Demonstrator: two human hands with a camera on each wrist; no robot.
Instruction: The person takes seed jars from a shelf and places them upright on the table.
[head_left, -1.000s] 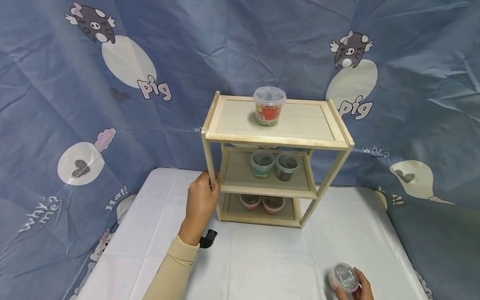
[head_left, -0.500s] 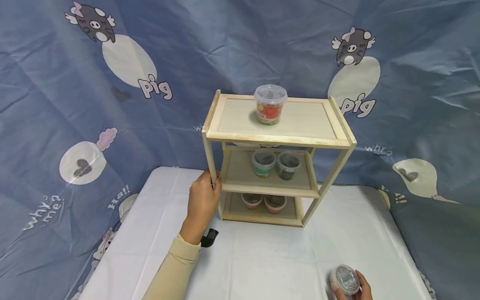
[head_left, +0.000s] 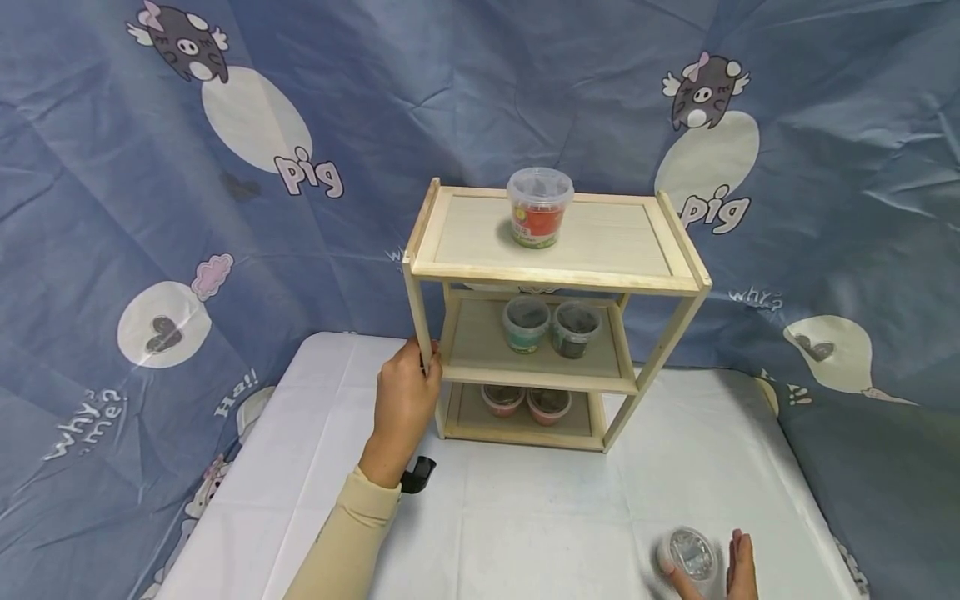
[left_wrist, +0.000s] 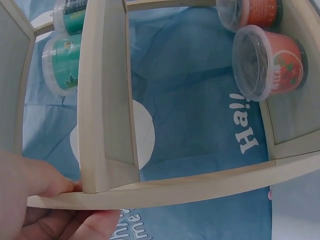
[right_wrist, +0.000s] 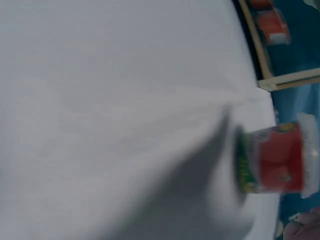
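Observation:
My left hand [head_left: 407, 400] grips the left upright of a three-tier wooden shelf [head_left: 555, 279]. In the left wrist view its thumb and fingers [left_wrist: 42, 177] pinch the pale post from both sides. Toward the front right of the table, a plastic tub [head_left: 692, 555] with a clear lid stands upright. My right hand [head_left: 741, 573] is spread around this tub, its straight fingers apart from the right side and the thumb close to the near left side. The right wrist view shows the tub's red and green label [right_wrist: 277, 160], with a bit of the hand [right_wrist: 302, 229] in the corner.
One red-labelled tub [head_left: 538, 218] stands on the top tier. A green tub [head_left: 526, 327] and a dark one [head_left: 574, 333] share the middle tier; two red tubs [head_left: 503, 400] sit on the bottom. White cloth [head_left: 525, 517] covers the table, and a blue printed curtain [head_left: 360, 100] hangs around it.
My right hand has let go of the tub; its fingers have straightened and moved right, away from its side. My left hand keeps its grip on the shelf post.

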